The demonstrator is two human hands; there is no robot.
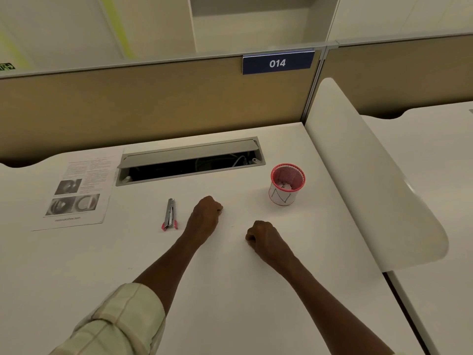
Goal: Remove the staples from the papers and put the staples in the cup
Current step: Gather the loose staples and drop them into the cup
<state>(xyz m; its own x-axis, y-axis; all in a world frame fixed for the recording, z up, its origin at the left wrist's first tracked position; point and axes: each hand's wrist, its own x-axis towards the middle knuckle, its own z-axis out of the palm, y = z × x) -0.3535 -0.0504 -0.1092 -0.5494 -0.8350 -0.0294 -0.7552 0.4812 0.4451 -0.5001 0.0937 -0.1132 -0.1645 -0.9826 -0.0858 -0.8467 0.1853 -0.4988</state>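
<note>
Printed papers (76,190) with photos lie flat at the desk's left. A silver staple remover with pink tips (169,215) lies on the desk between the papers and my left hand (206,216). That hand rests as a closed fist on the desk, apart from the tool. My right hand (265,238) is also a closed fist on the desk, nearer to me. A red mesh cup (287,184) with a white label stands upright beyond my right hand, with small pale bits inside. Whether either fist holds anything is hidden.
An open cable tray (190,163) with a raised lid is set into the white desk (230,290) behind the hands. A tan partition with a blue "014" sign (277,63) closes the back. A white curved divider (363,175) borders the right side.
</note>
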